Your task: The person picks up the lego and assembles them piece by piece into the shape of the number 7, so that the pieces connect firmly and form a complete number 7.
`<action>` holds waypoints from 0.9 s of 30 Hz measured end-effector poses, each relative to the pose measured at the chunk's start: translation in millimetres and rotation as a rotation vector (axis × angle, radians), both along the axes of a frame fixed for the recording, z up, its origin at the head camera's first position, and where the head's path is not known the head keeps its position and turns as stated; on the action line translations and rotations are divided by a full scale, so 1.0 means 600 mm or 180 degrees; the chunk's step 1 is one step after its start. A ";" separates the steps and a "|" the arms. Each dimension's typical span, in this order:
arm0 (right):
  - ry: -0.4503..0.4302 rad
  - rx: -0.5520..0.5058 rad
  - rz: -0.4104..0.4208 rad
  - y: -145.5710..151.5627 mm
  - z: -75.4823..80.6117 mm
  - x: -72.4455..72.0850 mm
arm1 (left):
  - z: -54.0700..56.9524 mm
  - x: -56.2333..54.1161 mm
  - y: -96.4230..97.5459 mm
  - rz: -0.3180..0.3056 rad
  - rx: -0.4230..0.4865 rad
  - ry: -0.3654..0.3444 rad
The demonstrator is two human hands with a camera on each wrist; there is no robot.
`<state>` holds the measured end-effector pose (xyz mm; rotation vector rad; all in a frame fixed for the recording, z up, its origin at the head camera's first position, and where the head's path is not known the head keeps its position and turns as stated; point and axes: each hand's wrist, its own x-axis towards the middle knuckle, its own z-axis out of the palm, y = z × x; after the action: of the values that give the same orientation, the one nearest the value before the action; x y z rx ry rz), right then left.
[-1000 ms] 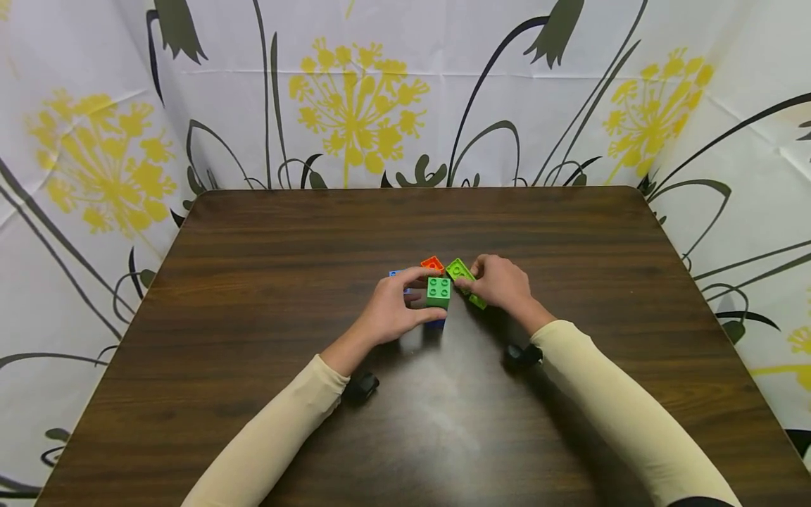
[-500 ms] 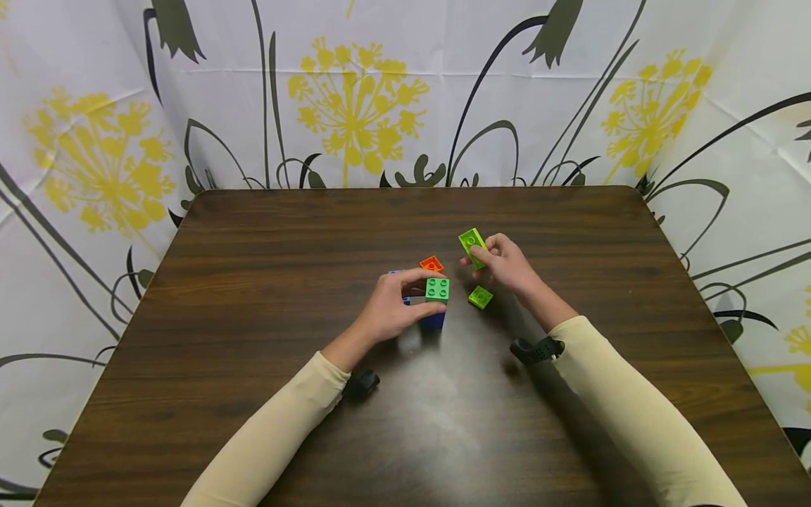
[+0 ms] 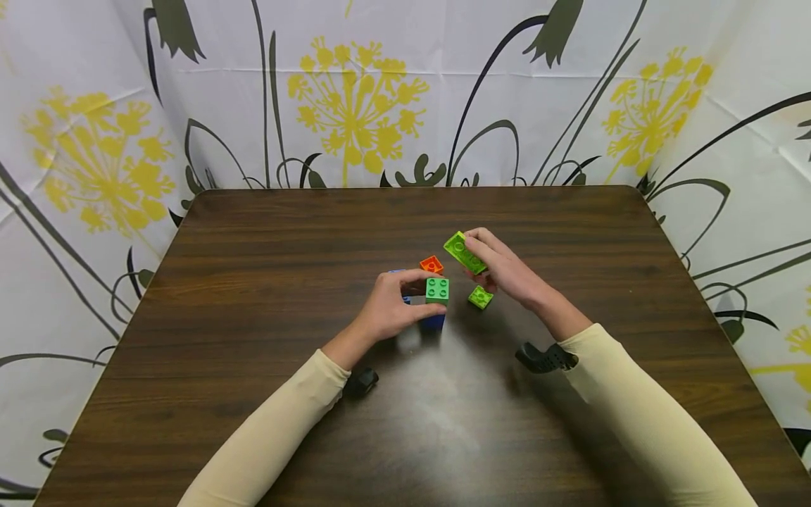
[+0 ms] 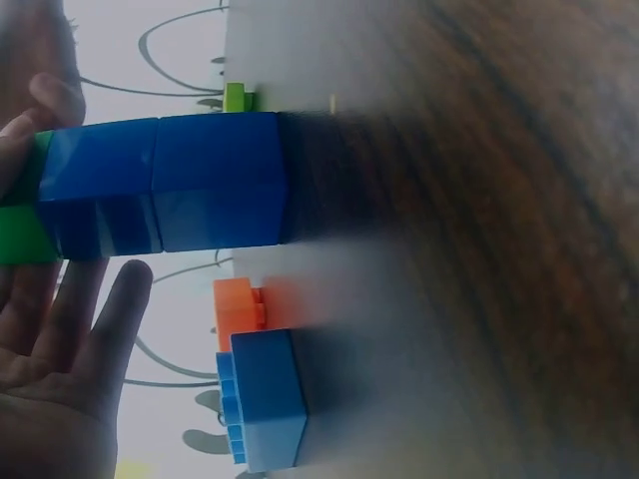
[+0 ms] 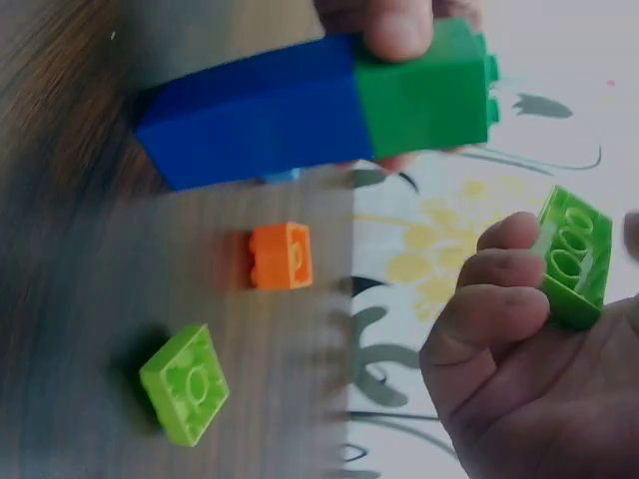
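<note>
My left hand [image 3: 393,310] holds the green brick [image 3: 437,290] on top of a small tower between thumb and fingers. Below it, two dark blue bricks [image 4: 165,185] make up the rest of the upright tower, which stands on the table. In my right hand [image 3: 513,273] is a long lime green brick [image 3: 464,253], raised to the right of the tower. Its hollow underside with round tubes faces the right wrist camera, and fingers and thumb grip its sides. A short lime green brick [image 5: 187,386] lies studs down on the table beneath this hand.
Behind the tower an orange brick [image 3: 431,264] lies upside down on the brown table [image 3: 285,239]. A lighter blue brick [image 4: 268,399] sits studs up beside it, mostly hidden by my left hand in the head view. A flowered cloth [image 3: 380,91] hangs behind.
My right hand has lifted the long lime brick off the table and turned it in the air, uncovering the short lime brick. The left hand has stayed at the tower.
</note>
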<state>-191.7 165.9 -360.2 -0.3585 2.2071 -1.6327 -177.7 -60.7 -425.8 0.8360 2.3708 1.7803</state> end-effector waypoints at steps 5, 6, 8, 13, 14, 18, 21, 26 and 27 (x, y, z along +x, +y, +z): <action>0.0132 0.0258 0.0091 -0.007 0.011 0.011 | -0.002 0.000 0.000 0.0046 0.0014 -0.0182; 0.0219 0.0293 0.0144 -0.008 0.011 0.013 | -0.003 0.000 0.000 0.0049 0.0026 -0.0216; 0.0459 0.0356 0.0294 -0.008 0.010 0.019 | -0.006 0.001 0.000 0.0048 0.0045 -0.0258; 0.1307 0.0538 0.0559 -0.014 0.004 0.033 | -0.011 0.003 0.000 0.0027 0.0082 -0.0318; 0.1471 0.0587 0.0554 -0.016 0.004 0.036 | -0.012 0.004 -0.001 0.0022 0.0075 -0.0332; 0.1893 0.0755 0.0469 -0.026 0.002 0.046 | -0.014 0.007 -0.003 0.0049 0.0067 -0.0412; 0.2040 0.0888 0.0376 -0.032 0.000 0.053 | -0.014 0.009 -0.003 0.0053 0.0123 -0.0447; 0.2140 0.1019 0.0156 -0.036 -0.004 0.061 | -0.015 0.010 -0.001 0.0133 0.0054 -0.0349; 0.2130 0.1036 0.0102 -0.036 -0.004 0.062 | -0.016 0.010 -0.001 0.0147 0.0031 -0.0327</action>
<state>-154.6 144.1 -362.4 -0.9462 2.8654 -1.2065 -171.5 -61.0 -435.3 0.6786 2.3368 1.8066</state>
